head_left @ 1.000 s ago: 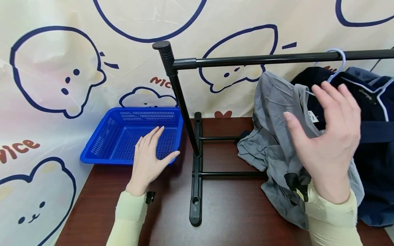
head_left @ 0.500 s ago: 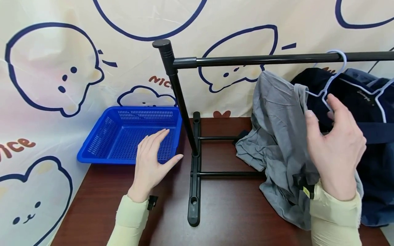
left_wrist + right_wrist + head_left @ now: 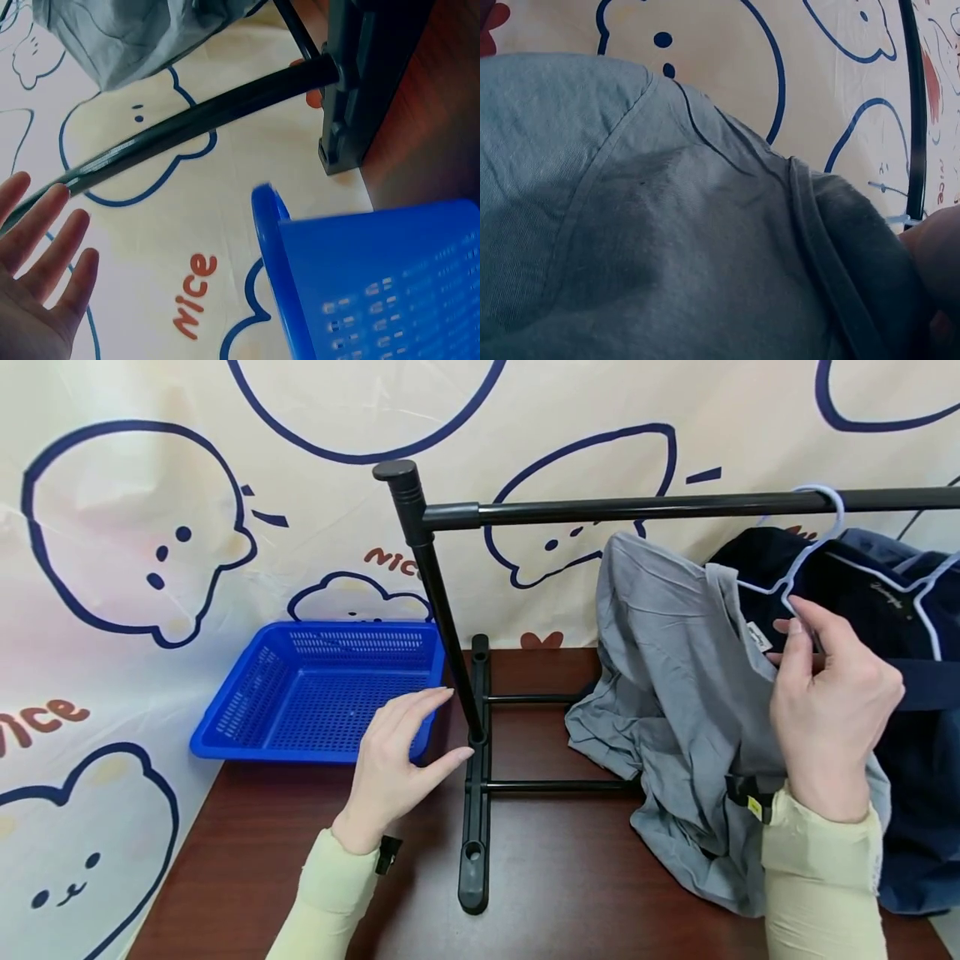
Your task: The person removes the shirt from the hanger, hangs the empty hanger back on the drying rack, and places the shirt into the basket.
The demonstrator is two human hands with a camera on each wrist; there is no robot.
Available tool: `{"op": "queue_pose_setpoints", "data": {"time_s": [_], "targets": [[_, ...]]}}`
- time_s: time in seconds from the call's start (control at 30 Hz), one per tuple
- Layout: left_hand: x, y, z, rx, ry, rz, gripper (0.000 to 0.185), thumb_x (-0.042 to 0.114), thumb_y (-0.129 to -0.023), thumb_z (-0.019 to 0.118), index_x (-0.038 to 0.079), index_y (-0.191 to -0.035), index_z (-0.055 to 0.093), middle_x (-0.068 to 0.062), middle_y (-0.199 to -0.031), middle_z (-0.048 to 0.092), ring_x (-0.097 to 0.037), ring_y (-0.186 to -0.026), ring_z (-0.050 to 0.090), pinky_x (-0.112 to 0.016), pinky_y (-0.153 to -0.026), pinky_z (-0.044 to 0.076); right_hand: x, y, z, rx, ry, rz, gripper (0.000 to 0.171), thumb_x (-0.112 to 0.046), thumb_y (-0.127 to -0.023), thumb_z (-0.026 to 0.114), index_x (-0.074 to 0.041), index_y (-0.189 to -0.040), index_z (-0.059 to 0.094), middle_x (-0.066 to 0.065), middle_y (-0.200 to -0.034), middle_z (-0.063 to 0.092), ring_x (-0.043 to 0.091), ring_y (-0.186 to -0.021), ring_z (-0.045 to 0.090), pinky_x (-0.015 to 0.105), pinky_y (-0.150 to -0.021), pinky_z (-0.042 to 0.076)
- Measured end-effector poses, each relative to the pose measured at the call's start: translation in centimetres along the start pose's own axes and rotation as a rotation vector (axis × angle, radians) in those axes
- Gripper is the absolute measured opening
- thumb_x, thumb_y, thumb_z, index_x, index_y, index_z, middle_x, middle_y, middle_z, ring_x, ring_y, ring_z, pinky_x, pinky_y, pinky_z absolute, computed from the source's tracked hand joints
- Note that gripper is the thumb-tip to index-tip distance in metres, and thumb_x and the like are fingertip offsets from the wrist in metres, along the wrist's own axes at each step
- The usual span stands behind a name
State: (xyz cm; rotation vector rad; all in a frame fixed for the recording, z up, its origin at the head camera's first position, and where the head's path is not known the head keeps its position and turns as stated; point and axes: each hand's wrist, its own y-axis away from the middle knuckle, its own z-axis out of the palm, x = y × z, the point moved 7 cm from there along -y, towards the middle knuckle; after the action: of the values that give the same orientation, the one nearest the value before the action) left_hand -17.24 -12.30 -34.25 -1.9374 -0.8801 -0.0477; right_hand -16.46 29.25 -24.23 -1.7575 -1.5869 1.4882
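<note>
A grey shirt [image 3: 667, 660] hangs on a pale lilac clothes hanger [image 3: 801, 560], whose hook loops over the rack's black top bar [image 3: 637, 508]. Just below the hook, my right hand [image 3: 836, 710] pinches the hanger between thumb and fingers, at the shirt's neckline. The grey shirt [image 3: 667, 247] fills most of the right wrist view, where only a blurred bit of the hand shows at the right edge. My left hand [image 3: 397, 760] holds nothing; its fingers are extended in front of the blue basket [image 3: 273, 752], near the rack's upright post [image 3: 448, 635].
Dark navy clothes [image 3: 918, 727] hang behind the shirt on the right, with another pale hanger [image 3: 926, 597]. The rack's foot [image 3: 474, 827] stands on the brown table [image 3: 558, 868]. A patterned cloth backdrop [image 3: 315, 527] rises behind everything.
My right hand has come down from open to pinch the hanger, and the shirt has shifted slightly left. My left hand has drifted right, toward the rack's post.
</note>
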Motion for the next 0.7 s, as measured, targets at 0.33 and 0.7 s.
{"op": "queue_pose_setpoints", "data": {"time_s": [0.33,0.7], "targets": [[0.8,-0.2,2.5,-0.141,0.051,0.004,0.068,0.056,-0.092,0.069,0.012,-0.143,0.059,-0.004,-0.141,0.060,-0.023,-0.129,0.054,-0.045,-0.106,0.043,-1.1,-1.1,-0.4,0.053,-0.107,-0.128,0.029,-0.017,-0.106,0.053,-0.009,-0.123,0.075,0.013,-0.103,0.076,-0.007,-0.080,0.066,0.001,-0.075,0.040],[1.2,-0.3,4.7,-0.201,0.075,0.000,0.075,0.063,-0.093,0.063,0.014,-0.149,0.052,-0.004,-0.149,0.052,-0.021,-0.136,0.048,-0.043,-0.108,0.040,-3.3,-2.2,-0.8,0.051,-0.133,-0.180,0.032,-0.021,-0.108,0.052,-0.004,-0.122,0.075,0.016,-0.105,0.075,0.045,-0.074,0.071,0.003,-0.078,0.041]]}}
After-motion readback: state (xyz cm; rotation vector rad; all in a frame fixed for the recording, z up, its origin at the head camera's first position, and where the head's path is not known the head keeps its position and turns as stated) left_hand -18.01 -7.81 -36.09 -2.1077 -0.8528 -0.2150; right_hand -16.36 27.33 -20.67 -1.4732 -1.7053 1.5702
